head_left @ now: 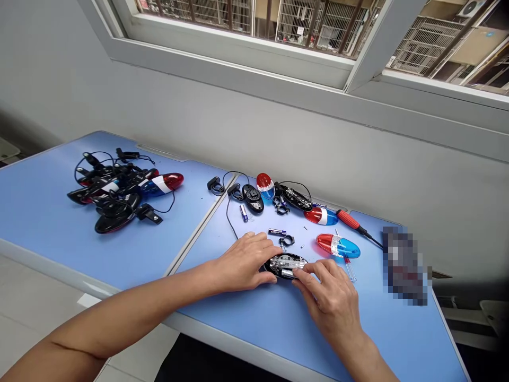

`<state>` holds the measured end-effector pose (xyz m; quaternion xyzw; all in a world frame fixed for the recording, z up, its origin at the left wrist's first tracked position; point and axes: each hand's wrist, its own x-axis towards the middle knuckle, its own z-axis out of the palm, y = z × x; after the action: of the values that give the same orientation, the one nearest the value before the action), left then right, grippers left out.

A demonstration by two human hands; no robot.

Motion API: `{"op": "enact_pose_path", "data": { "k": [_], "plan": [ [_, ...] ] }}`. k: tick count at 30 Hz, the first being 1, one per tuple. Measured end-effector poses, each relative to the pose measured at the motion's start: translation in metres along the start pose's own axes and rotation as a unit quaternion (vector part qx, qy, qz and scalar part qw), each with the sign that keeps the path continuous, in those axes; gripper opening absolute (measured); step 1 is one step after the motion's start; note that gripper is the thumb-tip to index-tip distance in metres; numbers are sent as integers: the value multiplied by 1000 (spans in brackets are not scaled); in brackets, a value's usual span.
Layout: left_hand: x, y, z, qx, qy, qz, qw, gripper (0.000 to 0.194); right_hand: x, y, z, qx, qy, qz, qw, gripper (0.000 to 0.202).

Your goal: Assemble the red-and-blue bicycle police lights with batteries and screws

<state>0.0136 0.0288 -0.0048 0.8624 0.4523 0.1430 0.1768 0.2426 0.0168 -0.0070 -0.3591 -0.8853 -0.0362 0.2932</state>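
Left hand: grip is holding black housing at nine o'clock. Right hand: is touching at four o'clock; cannot tell grip.

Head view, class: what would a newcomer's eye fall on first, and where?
Probably the left hand and right hand, meeting at an opened black unit below the picture's centre. Beyond the right hand, a glossy red-and-blue cover stands out. Farther left lies a jumbled heap of similar units.
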Motion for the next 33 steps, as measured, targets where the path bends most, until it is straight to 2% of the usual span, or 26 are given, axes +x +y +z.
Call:
{"op": "enact_pose_path", "data": {
  "k": [11,18,26,30,33],
  "plan": [
    [-1,2,2,23,3,9,1000,43,5,-9,4,-14,-1,1,1000,12],
    [0,4,1,29,-15,3,999,38,3,-10,11,-26,31,-20,999,12],
    [0,3,4,49,-2,12,999,33,2,-8,16,-54,52,-50,996,18],
    [0,0,2,57,2,17,998,28,4,3,21,-3,48,-62,997,20],
    [1,-2,2,52,13,25,998,26,6,13,27,71,43,-25,996,18]
  ]
}}
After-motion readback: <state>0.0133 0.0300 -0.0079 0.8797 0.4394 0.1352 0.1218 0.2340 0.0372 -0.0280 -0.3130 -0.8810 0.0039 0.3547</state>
